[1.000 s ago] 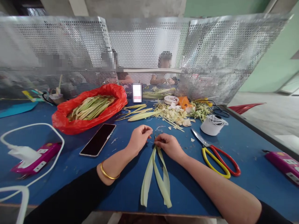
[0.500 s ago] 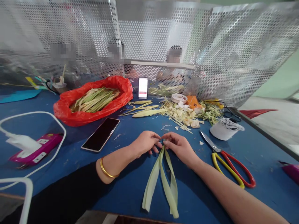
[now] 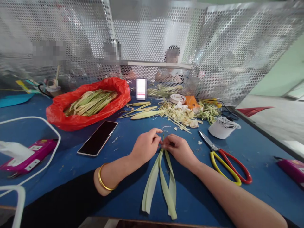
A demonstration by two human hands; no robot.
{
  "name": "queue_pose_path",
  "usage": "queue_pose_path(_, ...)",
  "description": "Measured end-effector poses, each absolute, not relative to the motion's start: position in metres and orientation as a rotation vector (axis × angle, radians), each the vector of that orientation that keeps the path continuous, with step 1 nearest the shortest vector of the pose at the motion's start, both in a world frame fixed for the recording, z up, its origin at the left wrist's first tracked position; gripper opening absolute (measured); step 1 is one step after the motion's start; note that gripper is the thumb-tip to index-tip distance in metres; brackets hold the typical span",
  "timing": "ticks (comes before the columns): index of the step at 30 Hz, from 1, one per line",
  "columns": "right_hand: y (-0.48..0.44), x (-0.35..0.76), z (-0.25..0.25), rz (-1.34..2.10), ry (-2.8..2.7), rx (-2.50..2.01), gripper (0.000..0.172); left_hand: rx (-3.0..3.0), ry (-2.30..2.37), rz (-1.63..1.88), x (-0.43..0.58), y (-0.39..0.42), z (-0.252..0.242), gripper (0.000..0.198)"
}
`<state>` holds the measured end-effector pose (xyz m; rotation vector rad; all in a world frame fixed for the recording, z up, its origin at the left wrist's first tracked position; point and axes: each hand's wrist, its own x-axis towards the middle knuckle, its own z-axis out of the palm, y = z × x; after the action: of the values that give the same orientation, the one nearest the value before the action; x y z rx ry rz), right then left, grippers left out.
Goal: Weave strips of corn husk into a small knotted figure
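Observation:
A few long pale-green husk-like leaves (image 3: 152, 186) fan out on the blue table toward me, their narrow ends gathered at the top. My right hand (image 3: 178, 148) pinches these gathered ends between thumb and fingers. Close against it on the left, my left hand (image 3: 146, 146) has its thumb and forefinger pressed together; what they hold is too small or hidden to name. A gold bangle (image 3: 104, 180) circles the left wrist. Just beyond the fingertips lies a bit of white thread (image 3: 165, 128).
To the right are scissors (image 3: 219, 148) with red and yellow handles and a white thread spool (image 3: 222, 128). Leaf scraps (image 3: 180, 112) lie behind. Left are a phone (image 3: 98, 138), a red bag (image 3: 57, 115) of leaves, and a purple power strip (image 3: 42, 148). A perforated screen (image 3: 142, 38) stands behind.
My left hand has turned, its fingers now folded closer together beside the right hand. The right hand keeps its pinch on the leaves. The whole view has shifted slightly.

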<state>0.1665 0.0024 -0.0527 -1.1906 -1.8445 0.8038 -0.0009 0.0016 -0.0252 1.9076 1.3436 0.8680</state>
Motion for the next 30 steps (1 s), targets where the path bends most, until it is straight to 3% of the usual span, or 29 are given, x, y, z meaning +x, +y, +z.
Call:
queue_pose_path(3, 0.003, 0.166, -0.051, 0.934, -1.689, -1.167, 0.011, 1.454, 1.291, 0.867, 0.001, 0.005, -0.028, 0.019)
queue_pose_path(9, -0.002, 0.164, -0.037, 1.112, -1.449, -1.054, 0.017, 0.995, 0.924, 0.72, 0.007, -0.003, -0.025, 0.029)
queue_pose_path(15, -0.004, 0.165, -0.033, 0.997, -1.515, -1.064, 0.016, 0.756, 0.984, 0.866, 0.009, -0.005, -0.017, 0.004)
queue_pose_path(24, -0.004, 0.166, -0.041, 0.868, -1.697, -1.059, 0.012, 0.807, 1.048, 0.974, 0.009, -0.003, -0.019, 0.007)
queue_pose_path(30, -0.006, 0.165, -0.04, 0.684, -1.841, -1.02, 0.011, 0.867, 1.044, 1.049, 0.009, -0.004, -0.026, 0.021)
